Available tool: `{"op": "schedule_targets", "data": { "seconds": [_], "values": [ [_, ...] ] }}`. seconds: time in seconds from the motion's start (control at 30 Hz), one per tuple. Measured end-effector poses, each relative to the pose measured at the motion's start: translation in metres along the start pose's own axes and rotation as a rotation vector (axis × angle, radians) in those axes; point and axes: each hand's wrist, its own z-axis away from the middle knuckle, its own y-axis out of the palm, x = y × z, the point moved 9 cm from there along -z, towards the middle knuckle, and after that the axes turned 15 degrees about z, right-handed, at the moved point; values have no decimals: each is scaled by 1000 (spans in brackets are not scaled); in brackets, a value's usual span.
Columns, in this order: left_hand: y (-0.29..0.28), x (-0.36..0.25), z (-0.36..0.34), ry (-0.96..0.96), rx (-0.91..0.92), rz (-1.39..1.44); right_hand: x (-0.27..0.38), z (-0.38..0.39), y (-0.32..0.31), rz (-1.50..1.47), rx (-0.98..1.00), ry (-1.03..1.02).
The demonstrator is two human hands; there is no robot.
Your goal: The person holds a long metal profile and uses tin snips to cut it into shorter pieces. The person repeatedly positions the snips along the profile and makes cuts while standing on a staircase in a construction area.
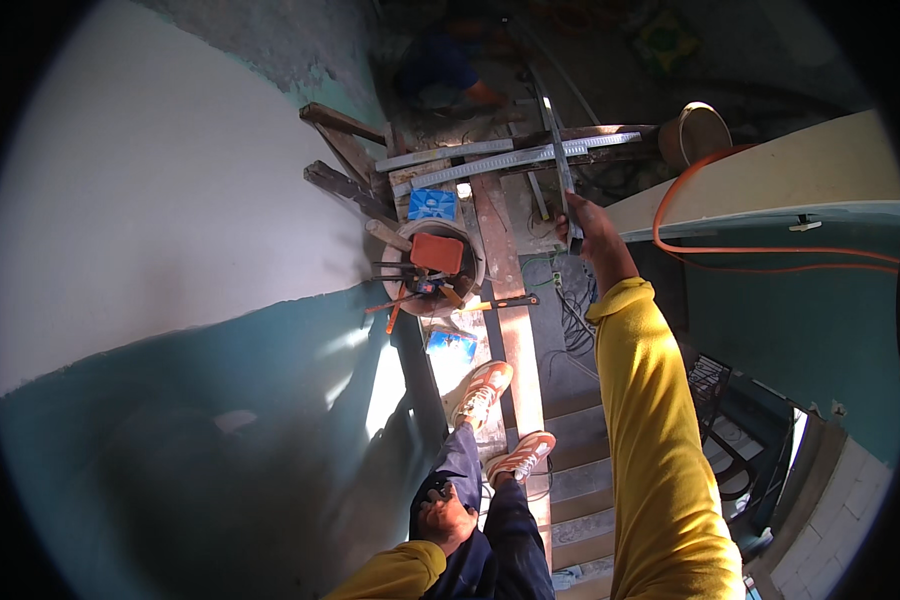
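Observation:
My right hand (pixel 598 238), at the end of an outstretched yellow sleeve, is closed round the near end of a thin metal profile strip (pixel 560 150). From there the strip runs away from me, over other perforated metal strips (pixel 530 160) lying crosswise. My left hand (pixel 448 518) rests over my knee in dark trousers, its fingers apart and nothing visible in it. Ahead of my shoes, a round bucket (pixel 478 240) carries tools and an orange-red box-like piece (pixel 437 253). Beside it lies a hammer-like tool (pixel 510 302) with a dark and orange handle.
I stand on narrow wooden planks (pixel 515 350) above stairs (pixel 582 480). Blue-and-white packets (pixel 432 204) lie by the bucket. A wall (pixel 170 220) rises on the left. An orange hose (pixel 660 215) loops over the right ledge, near another bucket (pixel 695 135). Another person (pixel 438 70) crouches in shadow beyond.

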Motion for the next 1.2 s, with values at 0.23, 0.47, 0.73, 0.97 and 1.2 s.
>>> {"op": "schedule_targets", "data": {
  "seconds": [0.23,0.47,0.73,0.97,1.2],
  "values": [
    [3,2,2,-2,37,23,2,5,4,33,-7,15],
    [9,4,-1,153,-181,-63,4,3,2,53,0,34],
    [15,7,-4,97,-111,-31,13,3,4,108,-37,53],
    [11,4,-5,56,-53,-4,27,-16,-14,110,-66,91],
    [8,5,-3,22,-18,34,27,-16,-1,88,-76,100]
  ]
}}
